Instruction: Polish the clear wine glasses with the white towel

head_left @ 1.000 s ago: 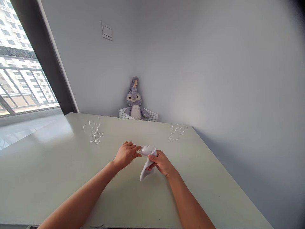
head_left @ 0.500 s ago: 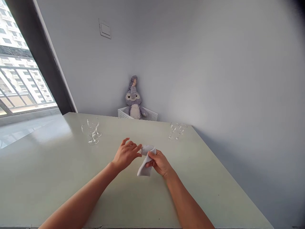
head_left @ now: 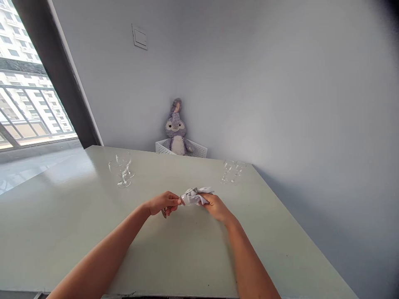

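The left hand (head_left: 163,202) closes on the stem of a clear stemmed glass (head_left: 163,213), its foot showing, steadying it while the right hand (head_left: 216,207) clamps a crumpled pale grey cloth (head_left: 195,197) over the hidden bowl, above the pale green counter (head_left: 77,232), with a pair of clear goblets (head_left: 121,169) far left and another pair of clear goblets (head_left: 233,171) far right

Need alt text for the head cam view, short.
The left hand and right hand pinch a crumpled white cloth between them over a pale green table, with what looks like a glass foot below the left hand. A pair of clear stemmed glasses and a second pair stand farther along the table; a grey-purple plush rabbit sits in a white perforated basket beyond it.
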`<state>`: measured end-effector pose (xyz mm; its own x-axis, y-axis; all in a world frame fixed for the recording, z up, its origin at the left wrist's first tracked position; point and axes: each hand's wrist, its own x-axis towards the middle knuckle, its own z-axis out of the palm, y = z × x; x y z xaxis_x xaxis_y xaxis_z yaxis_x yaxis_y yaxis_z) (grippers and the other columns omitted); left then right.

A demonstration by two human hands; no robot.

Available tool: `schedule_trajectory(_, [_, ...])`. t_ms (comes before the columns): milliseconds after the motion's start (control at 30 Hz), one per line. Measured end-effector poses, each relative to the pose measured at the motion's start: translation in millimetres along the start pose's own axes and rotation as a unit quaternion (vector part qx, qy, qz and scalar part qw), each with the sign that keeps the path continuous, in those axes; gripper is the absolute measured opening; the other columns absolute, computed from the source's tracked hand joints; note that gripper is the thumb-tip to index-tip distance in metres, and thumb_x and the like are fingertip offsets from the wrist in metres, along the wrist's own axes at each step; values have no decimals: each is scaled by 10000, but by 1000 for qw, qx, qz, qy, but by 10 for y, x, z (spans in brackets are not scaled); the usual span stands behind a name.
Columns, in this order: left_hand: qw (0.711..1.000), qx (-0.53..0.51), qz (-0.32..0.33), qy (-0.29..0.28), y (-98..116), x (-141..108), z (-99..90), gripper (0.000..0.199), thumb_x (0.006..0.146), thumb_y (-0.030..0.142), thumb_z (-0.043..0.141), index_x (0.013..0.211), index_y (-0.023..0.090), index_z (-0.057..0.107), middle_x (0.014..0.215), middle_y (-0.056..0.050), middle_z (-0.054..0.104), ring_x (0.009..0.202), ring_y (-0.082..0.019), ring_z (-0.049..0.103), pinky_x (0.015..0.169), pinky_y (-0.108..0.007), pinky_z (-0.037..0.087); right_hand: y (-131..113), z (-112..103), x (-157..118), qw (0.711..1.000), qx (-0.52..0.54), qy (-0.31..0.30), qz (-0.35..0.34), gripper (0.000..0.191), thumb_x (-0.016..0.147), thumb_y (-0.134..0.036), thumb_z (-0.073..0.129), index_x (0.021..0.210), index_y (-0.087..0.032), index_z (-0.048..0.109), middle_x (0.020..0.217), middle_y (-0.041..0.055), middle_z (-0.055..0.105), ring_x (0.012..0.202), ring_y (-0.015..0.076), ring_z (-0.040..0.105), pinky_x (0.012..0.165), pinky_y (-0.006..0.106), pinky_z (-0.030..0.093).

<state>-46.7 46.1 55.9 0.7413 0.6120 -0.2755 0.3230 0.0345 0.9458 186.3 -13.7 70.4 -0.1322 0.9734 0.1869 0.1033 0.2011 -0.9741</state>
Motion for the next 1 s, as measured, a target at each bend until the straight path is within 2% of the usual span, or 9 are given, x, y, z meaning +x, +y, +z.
schedule_trajectory(200, [973, 76, -24, 217, -86, 59, -117, 422, 726, 552, 479, 839, 171, 620, 559, 31, 458, 446, -83, 430, 436, -205, 329, 63, -11, 32, 957, -191, 170, -136, 399, 826, -298, 476, 1223, -292, 512, 1225, 28, 551, 1175, 240, 435, 1005, 425, 272])
schedule_trajectory(300, [915, 255, -8, 312, -121, 89, -53, 309, 760, 451, 461, 836, 202, 626, 570, 10, 527, 479, -118, 486, 461, -224, 320, 68, 206, -17, 918, -323, 60, -220, 474, 838, -312, 482, 1305, -279, 412, 1314, 46, 469, 1213, 252, 394, 1033, 441, 197])
schedule_trajectory(367, [866, 385, 34, 318, -131, 97, 56, 179, 736, 336, 506, 718, 201, 623, 567, -9, 554, 523, -143, 517, 494, -238, 317, 77, 365, -41, 889, -386, -14, -245, 441, 852, -303, 472, 1290, -281, 429, 1291, 53, 495, 1176, 253, 438, 1030, 456, 179])
schedule_trajectory(467, [806, 499, 134, 288, -136, 105, 238, 155, 737, 213, 503, 605, 184, 580, 594, -37, 585, 561, -150, 533, 547, -251, 329, 90, 483, -24, 886, -406, 5, -224, 358, 869, -282, 434, 1218, -271, 513, 1206, 65, 567, 1109, 251, 492, 996, 450, 230])
schedule_trajectory(600, [728, 567, 260, 284, -146, 116, 355, 261, 851, 327, 430, 712, 174, 589, 613, -34, 600, 530, -138, 517, 557, -264, 341, 118, 348, 66, 961, -244, 84, -101, 291, 841, -371, 457, 958, -218, 675, 984, 74, 658, 931, 224, 570, 822, 339, 390])
schedule_trajectory(700, [728, 563, 263, 290, -149, 127, 378, 302, 858, 413, 419, 961, 185, 588, 637, -13, 613, 526, -137, 514, 548, -262, 349, 194, 210, 125, 994, 17, 91, 53, 366, 767, -479, 525, 824, -162, 698, 780, 53, 666, 723, 190, 581, 645, 289, 418])
schedule_trajectory(833, [771, 495, 209, 342, -155, 155, 435, 426, 872, 403, 394, 1259, 228, 430, 676, 7, 617, 551, -131, 527, 547, -243, 369, 316, 264, 158, 919, 318, 177, 153, 310, 688, -462, 622, 770, -167, 668, 707, 16, 648, 654, 164, 577, 585, 275, 440])
schedule_trajectory(900, [788, 450, 190, 373, -168, 177, 476, 440, 871, 404, 393, 1276, 236, 418, 681, 6, 600, 570, -131, 530, 559, -241, 384, 323, 385, 150, 880, 404, 199, 152, 291, 710, -456, 604, 806, -186, 655, 776, 19, 662, 732, 181, 599, 630, 299, 469])
schedule_trajectory(1000, [819, 364, 182, 406, -190, 220, 546, 443, 862, 396, 413, 1282, 257, 404, 794, -14, 579, 619, -122, 536, 585, -244, 418, 263, 600, 96, 870, 453, 162, 104, 359, 779, -491, 516, 962, -204, 629, 988, 40, 651, 919, 204, 586, 753, 334, 470])
